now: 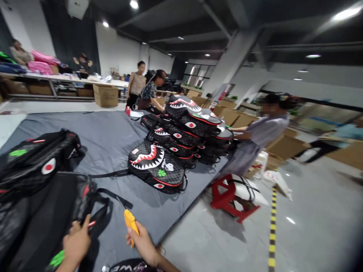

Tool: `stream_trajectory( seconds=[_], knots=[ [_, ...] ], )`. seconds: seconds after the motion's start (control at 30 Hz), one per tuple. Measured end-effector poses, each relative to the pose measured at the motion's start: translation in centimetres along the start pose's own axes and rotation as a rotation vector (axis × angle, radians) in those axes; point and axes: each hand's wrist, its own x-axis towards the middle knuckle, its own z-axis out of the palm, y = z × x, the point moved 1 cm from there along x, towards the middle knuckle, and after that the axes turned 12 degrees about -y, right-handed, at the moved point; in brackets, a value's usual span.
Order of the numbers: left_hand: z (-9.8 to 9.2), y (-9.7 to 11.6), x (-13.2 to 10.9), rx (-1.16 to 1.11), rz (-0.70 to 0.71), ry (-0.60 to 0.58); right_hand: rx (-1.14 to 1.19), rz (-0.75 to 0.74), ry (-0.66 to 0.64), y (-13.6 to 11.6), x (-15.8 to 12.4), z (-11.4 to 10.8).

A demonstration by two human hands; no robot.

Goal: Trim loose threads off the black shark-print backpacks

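Observation:
My right hand is closed round a small yellow-handled cutter, its thin tip pointing up and left. My left hand grips the edge of a black backpack lying at the near left of the grey-covered table; a green tag shows just below that hand. A black strap runs from the backpack toward the cutter.
A pile of black shark-mouth backpacks fills the table's middle, and more lie at the left. A person in grey sits on a red stool at the right edge. Two people stand at the far end. Cardboard boxes sit beyond.

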Motion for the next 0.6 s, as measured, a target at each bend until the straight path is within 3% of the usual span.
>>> stream_trajectory(
  seconds=[0.07,0.13,0.2,0.27,0.33,0.43,0.5,0.6],
  knots=[
    [1.8,3.6,-1.2,0.08,0.088,-0.023,-0.009,-0.002,-0.006,0.0,0.1,0.2],
    [2.9,6.8,-2.2,0.016,0.226,-0.091,-0.012,-0.026,-0.016,0.1,0.1,0.3],
    [3.2,8.6,-2.9,-0.111,0.381,-0.205,-0.025,-0.063,-0.026,0.4,-0.1,0.2],
    [2.6,8.7,-2.9,-0.251,0.494,-0.267,-0.039,-0.065,-0.005,0.9,-0.3,-0.3],
    [1.2,7.9,-2.0,-0.323,0.518,-0.144,-0.037,-0.025,0.045,1.4,-0.6,-1.1],
    [-2.5,6.7,0.2,-0.216,0.485,0.228,-0.021,0.043,0.117,2.0,-1.2,-2.3],
    [-6.0,6.5,1.8,-0.063,0.499,0.396,-0.036,0.045,0.108,2.3,-1.5,-2.5],
    [-12.1,6.4,4.2,0.11,0.467,0.602,-0.11,0.036,-0.036,2.8,-1.4,-1.5]
  ],
)
